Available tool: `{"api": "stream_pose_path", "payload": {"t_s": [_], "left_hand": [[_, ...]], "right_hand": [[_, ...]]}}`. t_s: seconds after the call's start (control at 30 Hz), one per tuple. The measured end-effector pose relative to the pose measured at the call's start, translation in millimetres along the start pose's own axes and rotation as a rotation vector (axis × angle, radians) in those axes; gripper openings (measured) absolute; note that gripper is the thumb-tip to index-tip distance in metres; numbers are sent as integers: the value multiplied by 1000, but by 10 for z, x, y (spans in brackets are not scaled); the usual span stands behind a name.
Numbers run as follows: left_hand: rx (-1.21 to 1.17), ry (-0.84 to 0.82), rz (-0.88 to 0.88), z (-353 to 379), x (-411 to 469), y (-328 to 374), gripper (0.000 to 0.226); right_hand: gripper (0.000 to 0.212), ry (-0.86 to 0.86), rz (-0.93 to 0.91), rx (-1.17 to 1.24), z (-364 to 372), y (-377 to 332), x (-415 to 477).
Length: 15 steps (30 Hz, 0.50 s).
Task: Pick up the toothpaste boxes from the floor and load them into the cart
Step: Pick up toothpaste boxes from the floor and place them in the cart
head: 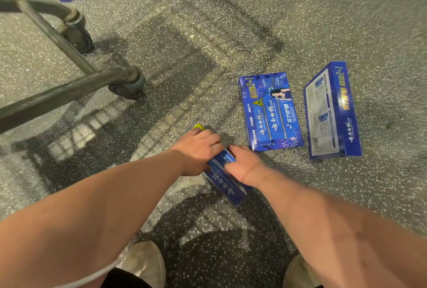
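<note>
Toothpaste box [223, 178] lies on speckled floor [231, 21], nearest of those scattered, gripped at its far end from both sides. Left hand [198, 151] is curled over one edge, right hand [242, 167] pressed to other; two-sided grip apparently chosen for flat, wide pack. Whether box is lifted clear cannot be told. Second box [270, 112] is seen face-up just beyond, third box [332, 112] tipped on its long side to right. Cart frame [76, 84] and cart wheels [129, 86] are parked close at left, within reach for loading.
</note>
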<state>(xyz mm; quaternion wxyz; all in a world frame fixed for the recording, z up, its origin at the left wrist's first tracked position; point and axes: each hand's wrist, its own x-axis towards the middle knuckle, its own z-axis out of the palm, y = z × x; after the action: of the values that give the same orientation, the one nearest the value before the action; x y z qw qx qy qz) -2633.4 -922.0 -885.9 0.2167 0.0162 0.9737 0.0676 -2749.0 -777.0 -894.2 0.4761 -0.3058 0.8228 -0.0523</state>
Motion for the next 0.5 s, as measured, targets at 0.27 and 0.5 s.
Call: {"api": "stream_pose_path", "payload": {"t_s": [0.27, 0.5], "left_hand": [[140, -159, -21, 37, 12, 36, 118], [273, -242, -131, 107, 173, 120, 91]], "right_hand": [[159, -16, 14, -365, 299, -33, -64], [127, 14, 10, -378, 327, -69, -75]]}}
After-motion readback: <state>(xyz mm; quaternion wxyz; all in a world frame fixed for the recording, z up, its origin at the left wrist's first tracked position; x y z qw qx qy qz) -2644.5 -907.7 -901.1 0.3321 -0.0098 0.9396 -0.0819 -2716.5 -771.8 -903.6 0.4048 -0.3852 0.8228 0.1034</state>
